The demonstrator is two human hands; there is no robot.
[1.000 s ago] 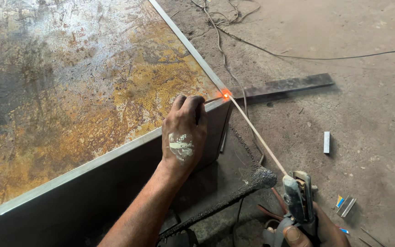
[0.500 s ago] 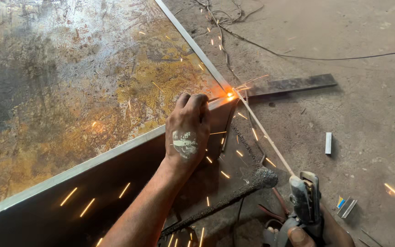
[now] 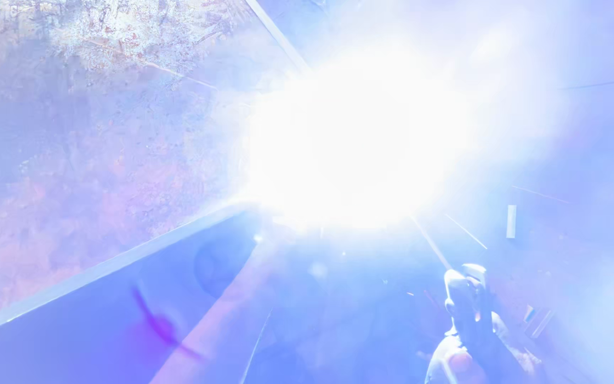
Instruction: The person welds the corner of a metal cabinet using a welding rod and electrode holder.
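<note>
Since half a second ago the small orange spark at the plate's corner has swollen into a white-blue glare (image 3: 364, 135) that washes out the middle of the head view, and the scattered sparks that were flying over the side wall are lost in it.

Only one view is given, the head camera. The left forearm (image 3: 250, 299) runs up from the bottom edge toward the flare; the left hand itself is swallowed by the light, so whether it grips or merely rests on the corner cannot be told now. The right hand (image 3: 463, 359) sits at the lower right, closed around the electrode holder (image 3: 469, 299), whose clamp stands up from the fist. The thin welding rod (image 3: 431, 245) shows only as a faint streak rising from the holder into the brightness; its tip is hidden inside the arc, at the corner where the rusty steel plate (image 3: 94, 142) meets its pale raised edge (image 3: 122, 259). A small pale bar (image 3: 511, 220) lies on the concrete floor (image 3: 591, 142) to the right, well apart from the work.

As a judgement, the weld at this corner is under way: the arc is struck and burning, yet no finished bead can be seen through the glare, so how much of the seam is laid and how much remains cannot be read here.
</note>
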